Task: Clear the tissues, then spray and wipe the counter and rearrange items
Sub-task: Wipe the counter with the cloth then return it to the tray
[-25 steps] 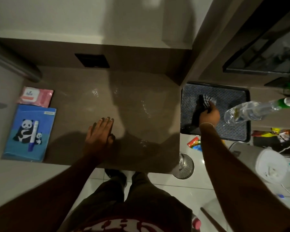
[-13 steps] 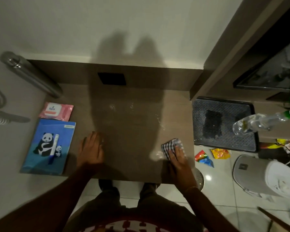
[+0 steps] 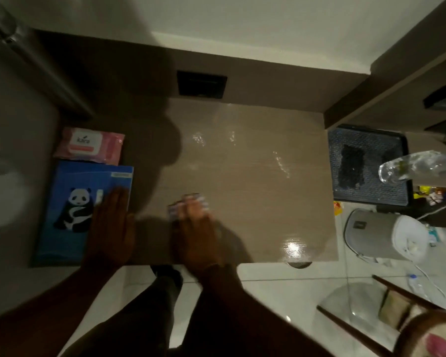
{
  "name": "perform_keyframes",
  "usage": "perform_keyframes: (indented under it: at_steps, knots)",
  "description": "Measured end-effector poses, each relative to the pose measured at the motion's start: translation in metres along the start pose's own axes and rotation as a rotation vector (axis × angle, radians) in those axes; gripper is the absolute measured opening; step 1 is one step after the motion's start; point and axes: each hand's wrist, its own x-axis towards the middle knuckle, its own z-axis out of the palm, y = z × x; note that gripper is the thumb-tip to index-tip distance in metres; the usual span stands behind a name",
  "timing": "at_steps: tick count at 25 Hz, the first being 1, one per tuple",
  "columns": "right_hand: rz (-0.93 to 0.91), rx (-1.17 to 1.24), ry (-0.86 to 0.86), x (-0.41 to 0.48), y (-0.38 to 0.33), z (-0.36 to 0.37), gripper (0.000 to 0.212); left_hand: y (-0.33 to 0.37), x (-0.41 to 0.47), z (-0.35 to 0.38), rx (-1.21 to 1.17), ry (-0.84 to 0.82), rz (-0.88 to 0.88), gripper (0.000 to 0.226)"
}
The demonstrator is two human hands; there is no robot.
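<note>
worktop [image 3: 255, 202]: brown wood-grain laminate, rectangular, glossy. Wet streaks and glare patches at centre and near the right front corner.
cloth [image 3: 191, 203]: small checked rag, blurred, flat on the worktop near the front edge, left of centre.
right hand [image 3: 200, 234]: palm down on the cloth, fingers together and extended, pressing it flat; cloth edge shows past the fingertips.
left hand [image 3: 111, 225]: flat, fingers together, clamped on nothing; rests on the folder's right edge and partly on the worktop.
folder [image 3: 72, 215]: 1, blue, flat, rectangular, panda print; at the left end of the worktop.
pen [image 3: 99, 195]: thin white item lying on the folder, mostly hidden by the left hand; type unclear.
wipes [image 3: 89, 145]: 1 soft pink pack, white flip label, just behind the folder, touching or nearly so.
mat [image 3: 368, 163]: 1 dark textured rubber tray, rounded corners, right of the worktop, lower level; dark patch at its middle.
bottle [image 3: 412, 167]: 1 clear plastic, seen end-on above the mat's right side; top out of frame.
socket [image 3: 202, 84]: 1 black rectangular plate in the brown back panel.
bin [image 3: 371, 234]: 1 grey, rounded, white liner or lid, on the floor to the right.
floor [image 3: 281, 292]: glossy white tiles; coloured wrappers near the mat.
wall [image 3: 242, 21]: plain off-white, with the person's shadow at left.
</note>
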Motion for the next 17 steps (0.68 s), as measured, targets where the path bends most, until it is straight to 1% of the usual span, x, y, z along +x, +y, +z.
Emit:
perform_keyframes:
  at_steps: [1,3,5,6,7,8,10,11,12,14,17]
  knots:
    - [-0.060,-0.009,-0.002,0.003,-0.031,0.015,0.070,-0.004,0.000,0.003,-0.001,-0.006,0.025,0.064]
    - [-0.051,-0.027,0.018,0.002,-0.053,0.034,0.077,-0.007,0.001,0.008,0.049,0.019,0.056,0.064]
    - [-0.053,-0.041,0.022,-0.017,-0.036,0.032,0.078,-0.007,0.005,0.007,0.101,0.029,0.020,0.065]
    - [-0.024,-0.029,0.019,-0.031,-0.017,0.026,0.075,-0.010,0.006,0.006,0.131,0.026,0.007,0.066]
    - [0.051,-0.022,0.039,-0.045,0.010,0.017,0.071,-0.016,0.007,0.007,0.168,0.023,0.006,0.067]
    - [0.166,-0.040,0.073,-0.059,0.042,0.004,0.067,-0.024,0.008,0.007,0.207,0.022,0.008,0.069]
    - [0.477,-0.076,0.160,-0.086,0.107,-0.024,0.060,-0.037,0.005,0.006,0.250,0.050,0.014,0.069]
    - [0.636,-0.067,0.186,-0.095,0.137,-0.040,0.059,-0.041,0.003,0.004,0.271,0.064,0.023,0.069]
    - [0.755,-0.046,0.204,-0.098,0.159,-0.054,0.060,-0.045,0.002,0.000,0.304,0.073,0.037,0.068]
    - [0.867,-0.020,0.255,-0.079,0.189,-0.073,0.061,-0.048,0.005,-0.007,0.354,0.077,0.050,0.066]
    - [0.974,-0.014,0.290,-0.018,0.202,-0.091,0.062,-0.042,0.011,-0.012,0.329,0.080,0.097,0.060]
